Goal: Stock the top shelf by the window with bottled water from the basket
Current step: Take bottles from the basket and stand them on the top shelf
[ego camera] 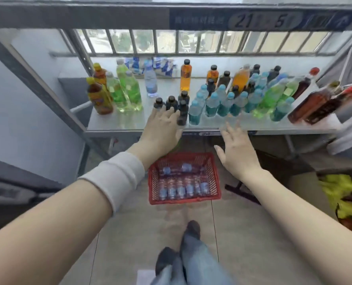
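Observation:
A red basket [153, 182] stands on the floor below the shelf, holding several clear water bottles [181, 190] lying in rows. The grey shelf [129, 122] by the barred window carries many drinks; one clear water bottle [151, 81] stands upright toward its back left. My left hand [162, 128] reaches over the shelf's front edge, fingers straight against a cluster of small black-capped bottles [174, 104]. My right hand [238, 149] hovers open, fingers spread, just below the shelf edge and holds nothing.
Yellow-capped tea bottles [100, 97] and green bottles [127, 91] stand at the shelf's left, blue-capped bottles [222, 101] in the middle, dark red-capped bottles [319, 103] at the right. A box with yellow packs [340, 194] sits on the floor at right. My feet [183, 243] stand behind the basket.

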Motion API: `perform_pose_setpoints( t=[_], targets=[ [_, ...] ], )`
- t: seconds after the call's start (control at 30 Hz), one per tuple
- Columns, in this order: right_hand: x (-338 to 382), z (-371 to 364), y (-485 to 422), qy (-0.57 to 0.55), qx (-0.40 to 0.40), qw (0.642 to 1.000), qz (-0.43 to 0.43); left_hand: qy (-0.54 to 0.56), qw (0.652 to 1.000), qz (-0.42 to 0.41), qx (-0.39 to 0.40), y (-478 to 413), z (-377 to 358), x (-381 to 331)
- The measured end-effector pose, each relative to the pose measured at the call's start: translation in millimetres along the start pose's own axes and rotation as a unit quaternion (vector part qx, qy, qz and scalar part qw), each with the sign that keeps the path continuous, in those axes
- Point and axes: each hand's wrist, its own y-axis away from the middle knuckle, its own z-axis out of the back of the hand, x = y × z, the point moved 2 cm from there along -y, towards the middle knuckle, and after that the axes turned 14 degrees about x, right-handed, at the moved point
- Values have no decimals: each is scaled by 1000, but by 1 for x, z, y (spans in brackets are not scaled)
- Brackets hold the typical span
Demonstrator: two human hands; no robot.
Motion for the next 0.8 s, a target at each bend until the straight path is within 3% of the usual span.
perform_pose_setpoints(
  t=[0.27,0.6,0.7,0.8],
  targets=[
    [-34,-116,-17,-11,123,992,-9,62,993,55,87,-35,-112,-11],
    [-86,-314,-86,-119,287,950,-42,213,940,134,229,-121,-346,-1],
    [-108,-389,-131,-175,313,930,-80,260,920,155,249,-163,-434,16],
    [-129,-465,-186,-221,290,926,-101,239,925,136,260,-219,-505,34]
  ],
)
